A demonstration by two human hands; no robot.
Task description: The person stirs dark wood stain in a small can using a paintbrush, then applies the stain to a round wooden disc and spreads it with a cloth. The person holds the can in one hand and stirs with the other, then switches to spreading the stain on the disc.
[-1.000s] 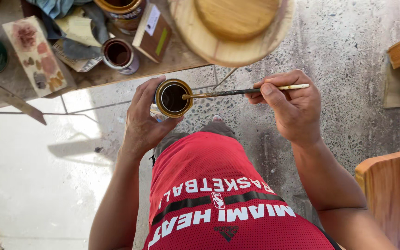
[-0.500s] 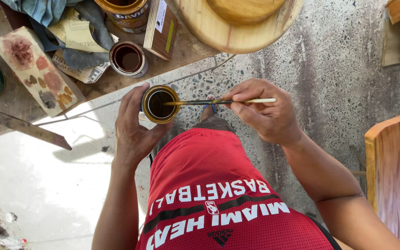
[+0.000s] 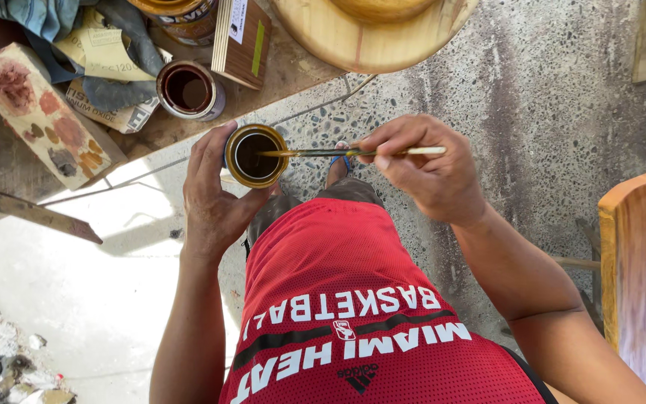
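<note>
On the table (image 3: 293,71) ahead I see a second open tin (image 3: 190,90) with dark stain inside, standing near the table's near edge just beyond the hands. Left of it lie a wooden sample board (image 3: 39,116) dabbed with colour patches, sheets of sandpaper (image 3: 110,56) and a grey-blue rag (image 3: 31,15). A small plywood block (image 3: 242,37) stands beside the tin, and a round pale wooden piece (image 3: 371,34) overhangs the table's edge. At the right edge of view I see a stained wooden panel (image 3: 641,277) over the speckled floor (image 3: 547,112).

My left hand (image 3: 214,198) holds a small open can (image 3: 256,155) of dark stain off the table, fingers (image 3: 207,146) wrapped around its left wall. My right hand (image 3: 428,176) pinches a thin brush (image 3: 353,152), whose handle lies level and whose tip reaches over the can's mouth; whether it touches the liquid I cannot tell.
</note>
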